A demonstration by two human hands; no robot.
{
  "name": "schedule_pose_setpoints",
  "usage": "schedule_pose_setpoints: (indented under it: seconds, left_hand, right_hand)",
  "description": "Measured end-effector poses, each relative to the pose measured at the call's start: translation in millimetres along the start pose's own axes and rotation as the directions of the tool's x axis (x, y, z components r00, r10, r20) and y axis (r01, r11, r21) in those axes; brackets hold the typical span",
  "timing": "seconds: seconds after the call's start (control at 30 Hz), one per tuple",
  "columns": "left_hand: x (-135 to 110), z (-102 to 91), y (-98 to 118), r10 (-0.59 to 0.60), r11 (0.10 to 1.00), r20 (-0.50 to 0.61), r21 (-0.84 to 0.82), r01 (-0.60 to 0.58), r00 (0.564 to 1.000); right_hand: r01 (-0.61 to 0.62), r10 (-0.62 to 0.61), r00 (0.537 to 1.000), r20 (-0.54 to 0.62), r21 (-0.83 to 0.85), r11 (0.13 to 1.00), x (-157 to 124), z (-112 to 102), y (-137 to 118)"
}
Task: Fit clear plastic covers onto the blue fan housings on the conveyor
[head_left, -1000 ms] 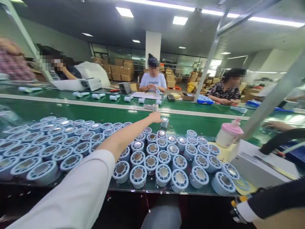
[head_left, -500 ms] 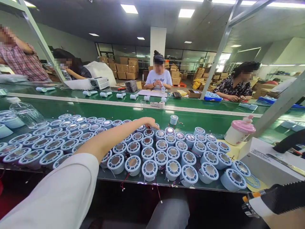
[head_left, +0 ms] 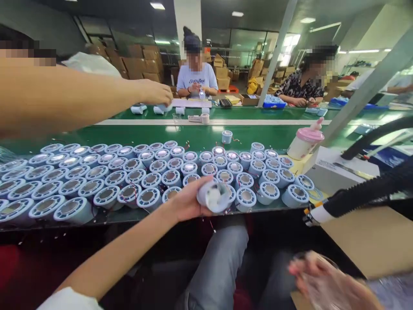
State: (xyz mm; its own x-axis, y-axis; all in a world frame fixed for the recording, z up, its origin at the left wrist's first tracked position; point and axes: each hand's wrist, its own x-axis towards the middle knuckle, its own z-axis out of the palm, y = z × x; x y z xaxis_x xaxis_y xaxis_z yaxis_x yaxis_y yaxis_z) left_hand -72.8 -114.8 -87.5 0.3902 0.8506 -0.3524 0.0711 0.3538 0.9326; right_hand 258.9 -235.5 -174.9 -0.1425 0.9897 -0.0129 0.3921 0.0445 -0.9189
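Note:
My left hand [head_left: 186, 202] is closed round one pale blue round part [head_left: 213, 196], held tilted just off the near edge of the bench. Behind it, several rows of the same blue round parts [head_left: 155, 172] with metal centres and thin red wires cover the bench top. My right hand [head_left: 318, 280] is low at the bottom right, smeared by motion, next to something clear that I cannot make out. One blue part [head_left: 226, 136] stands alone on the green belt [head_left: 129, 134].
A co-worker's bare arm reaches in from the left, the hand [head_left: 155, 92] on a blue piece on the far belt. A pink-lidded bottle [head_left: 305, 142], a white box [head_left: 335, 172], a black ribbed hose [head_left: 364, 189] and a cardboard sheet [head_left: 371, 241] are on the right. Other people sit across the line.
My left arm drew back from the far rows to the near edge and now holds one blue part. My right hand and a co-worker's arm came into view.

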Motion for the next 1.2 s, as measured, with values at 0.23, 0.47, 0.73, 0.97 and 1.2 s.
schedule_pose_setpoints:
  seconds: [0.23, 0.47, 0.73, 0.97, 1.2]
  left_hand:
    - [-21, 56.4, -71, -0.227, 0.963, 0.334, -0.06, 0.261, 0.915]
    - [-31, 65.9, -66, 0.106, 0.817, 0.27, 0.525, -0.238, 0.957]
    - [-32, 68.1, -82, 0.242, 0.523, 0.269, 0.773, -0.359, 0.932]
    - [-26, 63.5, -83, 0.199, 0.548, 0.317, 0.749, -0.373, 0.927]
    - [-26, 64.6, -70, 0.15, 0.606, 0.37, 0.698, -0.381, 0.917]
  right_hand:
    - [0.471, -0.475, 0.869, 0.137, -0.523, 0.71, 8, 53, -55]
    - [0.239, -0.095, 0.945, 0.311, -0.463, 0.853, 16, 57, -56]
    - [-0.058, 0.074, 0.907, 0.415, -0.053, 0.997, 20, 48, -50]
    - [-0.082, 0.08, 0.933, 0.351, -0.01, 0.997, 17, 62, -42]
    - [-0.114, 0.113, 0.912, 0.395, -0.022, 0.993, 11, 68, -41]
